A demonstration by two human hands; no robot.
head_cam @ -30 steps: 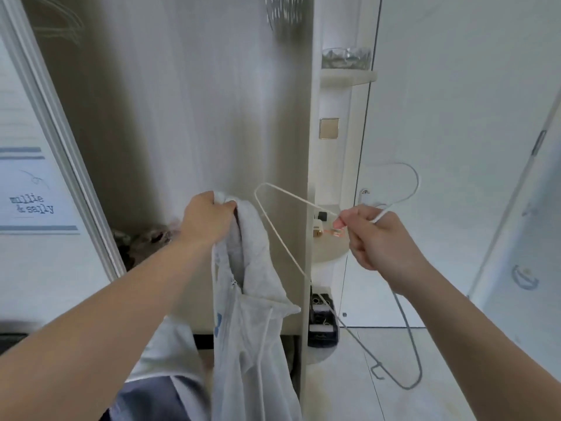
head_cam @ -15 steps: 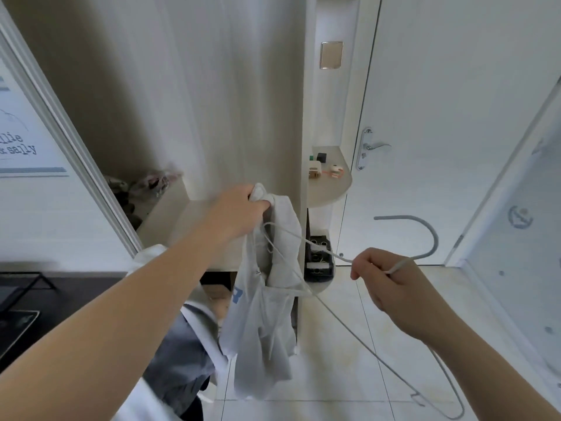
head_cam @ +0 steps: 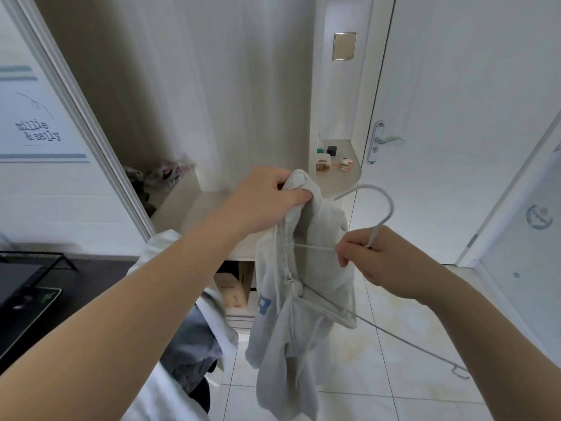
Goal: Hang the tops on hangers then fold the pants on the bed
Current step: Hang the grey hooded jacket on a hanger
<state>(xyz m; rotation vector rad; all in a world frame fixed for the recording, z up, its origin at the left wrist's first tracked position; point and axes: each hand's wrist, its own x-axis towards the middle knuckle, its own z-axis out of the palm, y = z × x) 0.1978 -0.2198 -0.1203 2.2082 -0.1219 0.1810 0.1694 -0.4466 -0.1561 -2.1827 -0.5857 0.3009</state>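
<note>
The top [head_cam: 303, 314] pinched in the left fingers [head_cam: 299, 194] was soft, matt grey cloth with a blue print. The hanger [head_cam: 386, 205] in the right fingers [head_cam: 349, 250] was thin wire, smooth and pale-coated. Below the fingers the floor tiles [head_cam: 400, 344] shone glossy. Beyond them stood a matt wood-grain panel [head_cam: 212, 86] and a shiny metal door handle [head_cam: 385, 141].

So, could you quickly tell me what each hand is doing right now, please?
Left hand: closed, gripping the top by its upper edge.
Right hand: closed, pinching the hanger just below its hook.
</note>
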